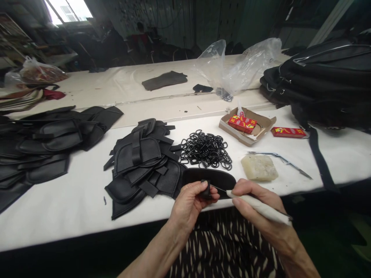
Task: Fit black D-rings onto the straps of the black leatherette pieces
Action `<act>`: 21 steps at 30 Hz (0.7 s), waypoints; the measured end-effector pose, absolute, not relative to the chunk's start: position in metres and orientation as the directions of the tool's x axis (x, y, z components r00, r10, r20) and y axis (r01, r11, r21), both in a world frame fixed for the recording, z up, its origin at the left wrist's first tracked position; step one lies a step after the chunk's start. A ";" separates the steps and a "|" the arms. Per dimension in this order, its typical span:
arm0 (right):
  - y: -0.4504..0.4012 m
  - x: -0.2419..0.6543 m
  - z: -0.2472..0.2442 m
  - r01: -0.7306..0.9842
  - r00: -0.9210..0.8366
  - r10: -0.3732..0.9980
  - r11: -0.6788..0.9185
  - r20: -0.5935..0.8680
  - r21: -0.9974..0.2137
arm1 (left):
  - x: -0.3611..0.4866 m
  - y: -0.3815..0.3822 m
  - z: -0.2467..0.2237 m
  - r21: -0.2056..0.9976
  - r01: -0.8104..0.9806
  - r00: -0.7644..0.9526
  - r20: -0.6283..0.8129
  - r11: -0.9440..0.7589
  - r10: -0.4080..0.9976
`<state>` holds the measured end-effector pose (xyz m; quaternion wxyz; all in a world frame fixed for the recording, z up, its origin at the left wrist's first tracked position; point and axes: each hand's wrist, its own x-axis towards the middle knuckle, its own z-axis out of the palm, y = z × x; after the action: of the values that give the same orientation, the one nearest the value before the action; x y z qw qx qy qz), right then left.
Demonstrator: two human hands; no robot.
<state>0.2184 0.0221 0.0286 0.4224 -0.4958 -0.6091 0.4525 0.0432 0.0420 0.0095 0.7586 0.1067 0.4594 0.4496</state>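
My left hand [191, 200] pinches the folded end of a black strap on a black leather piece [210, 176] at the table's front edge. Wrapped round a white-handled awl [261, 206], my right hand [257, 197] points its thin metal tip left at the strap end. The tip reaches the strap by my left fingertips; whether it has pierced it I cannot tell. Behind the leather piece lies a heap of black metal rings [205, 148]. Stacked black leather pieces [137, 154] with straps sit left of my hands.
A yellowish block [259, 167] and a metal tool [292, 165] lie at the right. Behind them are an open cardboard box [247, 139] and a red packet [289, 132]. A black bag [327, 77] stands far right. More leather pieces [55, 139] lie left; plastic bags [240, 69] are behind.
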 end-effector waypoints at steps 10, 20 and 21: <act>0.005 0.228 0.024 0.112 0.185 0.975 0.102 0.122 -0.988 | 0.045 0.040 0.009 0.589 -0.588 0.140 -0.601 0.555 0.787; 0.000 0.193 0.033 0.450 0.181 0.910 0.260 0.373 -0.854 | 0.050 0.039 0.012 0.632 -0.573 0.089 -0.584 0.522 0.806; -0.001 0.193 0.033 0.462 0.173 0.911 0.260 0.374 -0.848 | 0.050 0.039 0.012 0.634 -0.571 0.085 -0.585 0.521 0.806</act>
<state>0.1933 -0.0005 0.0331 0.5141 -0.5678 -0.6046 0.2185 0.0499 0.0390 0.0117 0.7265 0.1219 0.4822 0.4741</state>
